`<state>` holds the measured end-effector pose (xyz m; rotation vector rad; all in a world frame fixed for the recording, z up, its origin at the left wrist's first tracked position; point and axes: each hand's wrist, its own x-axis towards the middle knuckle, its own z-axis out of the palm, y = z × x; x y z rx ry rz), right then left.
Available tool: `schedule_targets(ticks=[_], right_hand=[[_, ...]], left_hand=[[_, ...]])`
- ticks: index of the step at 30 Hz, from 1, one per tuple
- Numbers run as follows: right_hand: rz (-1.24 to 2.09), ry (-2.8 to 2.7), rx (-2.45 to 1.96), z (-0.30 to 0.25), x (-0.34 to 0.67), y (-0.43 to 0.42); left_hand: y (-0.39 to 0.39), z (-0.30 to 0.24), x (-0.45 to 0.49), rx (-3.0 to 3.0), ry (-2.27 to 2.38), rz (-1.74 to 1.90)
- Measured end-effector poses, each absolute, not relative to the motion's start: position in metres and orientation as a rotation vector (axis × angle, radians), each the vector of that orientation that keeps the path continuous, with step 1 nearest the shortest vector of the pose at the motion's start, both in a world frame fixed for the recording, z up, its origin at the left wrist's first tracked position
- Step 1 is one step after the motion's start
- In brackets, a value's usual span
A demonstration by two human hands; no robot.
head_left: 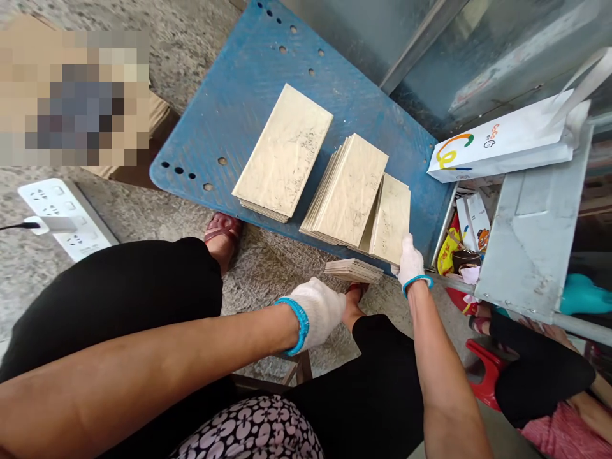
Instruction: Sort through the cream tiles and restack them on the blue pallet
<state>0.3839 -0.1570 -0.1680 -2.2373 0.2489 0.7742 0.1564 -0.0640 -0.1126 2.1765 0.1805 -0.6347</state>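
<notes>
Right of centre: right hand [411,262] at lower corner of rightmost panel stack [392,213], pinch unclear; left hand [318,312] curled, contents hidden. Likely steadying step; next calls for edge control.

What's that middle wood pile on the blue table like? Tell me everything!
The middle pile is thin, pale, rectangular boards that look wooden. The top one has faint grain and dark specks. Edges step out along the left. It lies on the blue table between the left pile and right pile, clear of the left hand and right hand.
</notes>
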Motion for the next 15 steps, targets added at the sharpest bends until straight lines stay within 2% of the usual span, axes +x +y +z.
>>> schedule_targets(ticks=[4, 7, 15], right_hand=[[0.764, 0.303, -2.145, -0.154, 0.369, -0.168], [0.701, 0.251, -2.143, -0.139, 0.352, -0.19], [0.61, 0.167, -2.15, -0.111, 0.261, -0.25]], left_hand=[[-0.046, -0.096, 0.155, 2.166, 0.141, -0.596], [-0.039, -0.086, 0.164, 1.983, 0.282, -0.481], [-0.051, -0.102, 0.18, 1.002, 0.518, -0.247]])
